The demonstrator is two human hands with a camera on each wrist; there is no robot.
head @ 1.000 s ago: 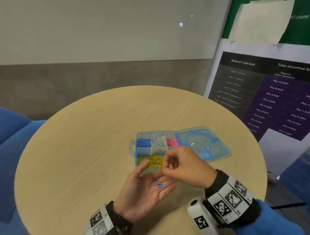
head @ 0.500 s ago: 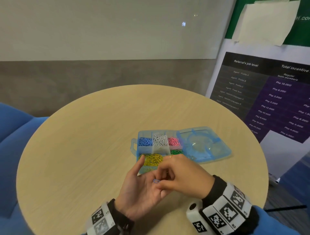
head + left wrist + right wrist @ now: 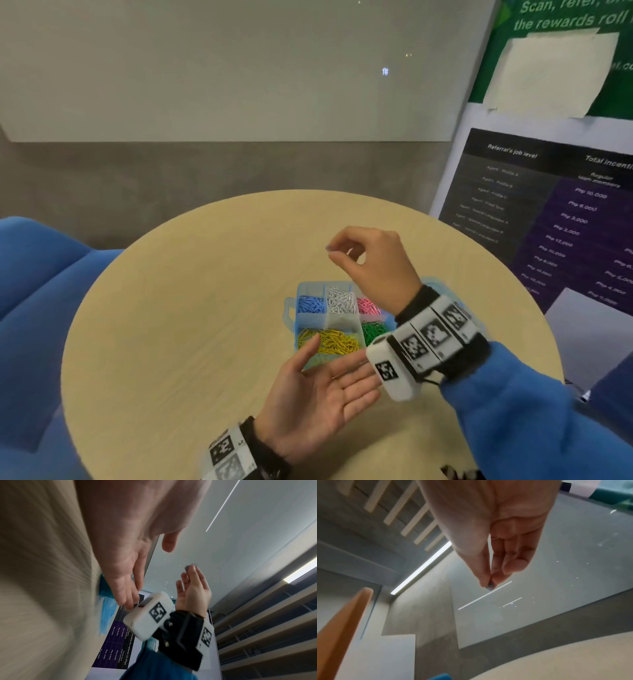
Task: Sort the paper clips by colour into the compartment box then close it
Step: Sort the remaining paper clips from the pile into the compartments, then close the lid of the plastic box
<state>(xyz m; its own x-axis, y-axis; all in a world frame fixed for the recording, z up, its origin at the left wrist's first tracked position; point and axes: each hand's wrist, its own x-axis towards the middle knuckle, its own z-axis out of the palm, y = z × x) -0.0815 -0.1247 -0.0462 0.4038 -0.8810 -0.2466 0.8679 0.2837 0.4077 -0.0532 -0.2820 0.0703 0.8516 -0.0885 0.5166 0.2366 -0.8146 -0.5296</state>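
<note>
Above the compartment box, head view: the right hand point(image 3: 368, 262) was raised beyond the box's far edge, thumb and forefinger pinching a small bluish paper clip point(image 3: 329, 248), probably lifted clear so it could be carried to its colour.
Nearer than the box, head view: the left hand point(image 3: 318, 394) lay palm up with fingers relaxed and nothing visible on it, likely having served as a tray for loose clips.
Compartment box, head view: the compartment box point(image 3: 291, 320) sat on the round table point(image 3: 171, 325), its clear lid hidden mostly behind the right wrist, apparently folded open to the box's right so the cells stayed reachable.
Cells of the box, head view: blue clips point(image 3: 310, 304), white clips point(image 3: 340, 301) and pink clips point(image 3: 368, 306) filled the far row; yellow clips point(image 3: 329, 341) and green clips point(image 3: 375, 332) the near row.
Left wrist view: the left hand point(image 3: 130, 555) was slack and empty beside the box; the right hand point(image 3: 193, 588) stood above it, something dark at its fingertips.
Right wrist view: the right hand point(image 3: 498, 547) nipped the paper clip point(image 3: 490, 586) at its very tip, a hold suited to dropping it neatly.
Judgement: the clip looked bound for the blue cell; the lid was not yet shut.
</note>
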